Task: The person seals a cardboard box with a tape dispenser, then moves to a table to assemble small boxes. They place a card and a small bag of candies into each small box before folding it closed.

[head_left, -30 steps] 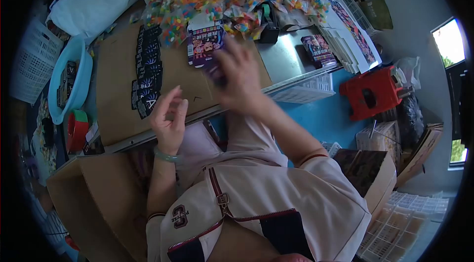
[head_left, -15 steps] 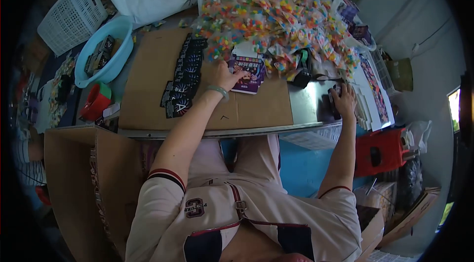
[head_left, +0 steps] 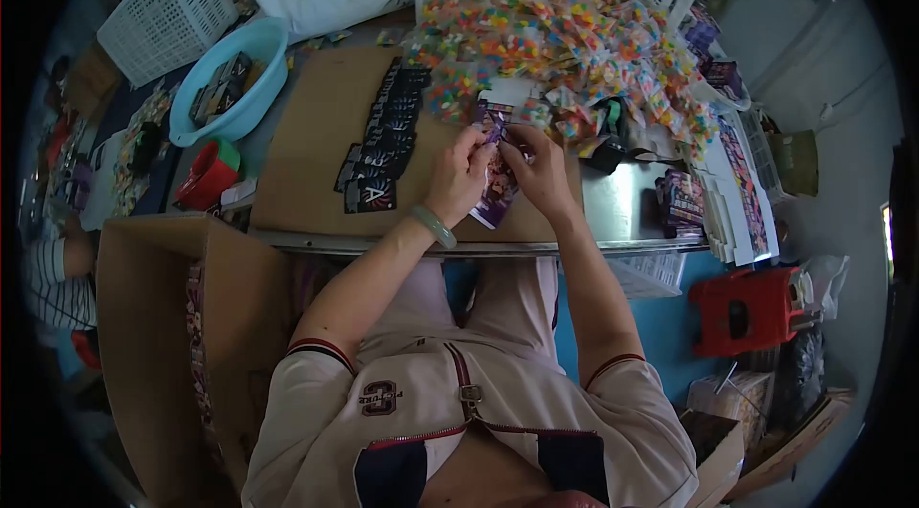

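Note:
My left hand (head_left: 458, 173) and my right hand (head_left: 541, 171) are together over the brown cardboard sheet (head_left: 306, 158), both gripping a purple printed packet (head_left: 496, 192) held upright between them. A green bangle sits on my left wrist. Just beyond my hands lies a big heap of colourful candy bags (head_left: 555, 34). A row of black cards (head_left: 383, 144) lies on the cardboard to the left of my left hand.
A blue basin (head_left: 263, 53) with dark packets, red tape rolls (head_left: 206, 178), white baskets (head_left: 168, 15), a stack of printed sheets (head_left: 737, 192) and a dark packet (head_left: 680, 202) surround me. An open carton (head_left: 158, 336) stands at my left, a red stool (head_left: 747, 307) at my right.
My right hand came back from the dark packets at the right and my left hand lifted off the table; both now hold the purple packet between them.

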The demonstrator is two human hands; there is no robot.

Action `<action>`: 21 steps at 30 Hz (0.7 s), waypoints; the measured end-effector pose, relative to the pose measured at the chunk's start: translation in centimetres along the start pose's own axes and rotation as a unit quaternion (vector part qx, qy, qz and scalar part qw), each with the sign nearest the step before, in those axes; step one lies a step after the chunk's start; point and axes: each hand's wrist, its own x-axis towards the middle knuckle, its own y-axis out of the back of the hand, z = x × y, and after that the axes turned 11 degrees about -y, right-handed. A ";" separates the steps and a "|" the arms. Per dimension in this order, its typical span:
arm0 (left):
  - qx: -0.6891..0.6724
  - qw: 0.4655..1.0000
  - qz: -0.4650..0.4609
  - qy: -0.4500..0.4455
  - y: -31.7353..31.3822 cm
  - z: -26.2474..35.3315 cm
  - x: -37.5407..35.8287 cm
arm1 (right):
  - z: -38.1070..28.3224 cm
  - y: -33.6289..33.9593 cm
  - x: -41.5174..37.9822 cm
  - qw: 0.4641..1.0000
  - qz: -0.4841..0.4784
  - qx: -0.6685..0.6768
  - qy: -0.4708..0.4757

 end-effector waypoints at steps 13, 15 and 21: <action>0.300 0.943 0.006 -0.144 5.3 3.6 -7.3 | -4.1 -3.4 -6.0 0.992 -0.012 -0.125 -0.019; 0.375 0.912 -0.101 -0.130 5.3 4.0 -8.2 | -4.8 -3.2 -5.6 0.992 -0.052 -0.056 -0.103; 0.140 0.987 0.025 -0.079 4.6 1.7 -9.6 | -7.7 -5.6 -8.0 0.986 -0.031 0.112 -0.118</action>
